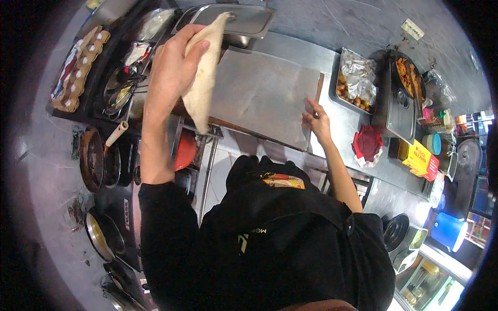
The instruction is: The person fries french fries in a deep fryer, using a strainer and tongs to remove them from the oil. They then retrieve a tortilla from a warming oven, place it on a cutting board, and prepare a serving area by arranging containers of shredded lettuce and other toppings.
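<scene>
My left hand (171, 68) is raised at the left of the board, fingers and thumb closed on a limp, cream-coloured folded sheet (208, 74). Whether this is a flatbread or a cloth, I cannot tell. It hangs over the left end of a wooden board (320, 87), most of which is hidden under a sheet of translucent wax paper (264, 93). At the paper's right edge, my right hand (317, 120) has its index finger stretched out and the others loosely bent. It appears to rest on the paper and grips nothing.
Beyond the board sits a lidded steel pan (233, 19). A tray of small potatoes (350, 91), a crumpled red cloth (367, 144) and a wax paper box (420, 159) stand right. Left are an egg carton (79, 70) and a pan's wooden handle (116, 134).
</scene>
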{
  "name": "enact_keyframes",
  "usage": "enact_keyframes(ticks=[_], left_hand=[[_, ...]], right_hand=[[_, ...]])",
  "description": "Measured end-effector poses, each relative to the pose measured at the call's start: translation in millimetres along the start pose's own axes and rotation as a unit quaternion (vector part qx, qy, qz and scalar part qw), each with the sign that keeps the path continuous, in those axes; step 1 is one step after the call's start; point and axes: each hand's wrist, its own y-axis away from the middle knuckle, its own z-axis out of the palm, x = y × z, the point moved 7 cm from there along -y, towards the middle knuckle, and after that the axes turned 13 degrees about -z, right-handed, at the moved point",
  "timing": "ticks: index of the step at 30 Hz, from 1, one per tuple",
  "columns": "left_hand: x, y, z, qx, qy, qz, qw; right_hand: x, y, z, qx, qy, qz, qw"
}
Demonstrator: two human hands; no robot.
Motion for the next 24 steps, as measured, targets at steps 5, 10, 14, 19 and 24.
enact_keyframes(ticks=[5,10,14,19,24], left_hand=[[-57.2,-8.4,66.3,-0.095,0.334,-0.113,0.931],[-181.7,1.4,192.3,-0.140,0.380,-0.241,0.882],[-269.4,14.7,263.4,-0.135,0.217,-0.280,0.925],[-244.2,10.0,238.1,-0.143,0.211,-0.296,0.920],[-272.1,-6.8,238.1,-0.111,0.187,-0.290,0.932]], right_hand=[[37.0,3.4,-11.0,0.030,-0.051,0.026,0.998],[42.3,9.6,-13.3,0.071,-0.064,0.015,0.995],[33.0,10.7,-12.0,0.084,0.024,-0.001,0.996],[32.8,9.9,-8.1,0.101,0.059,0.008,0.993],[22.3,16.4,-6.1,0.123,0.038,0.029,0.991]])
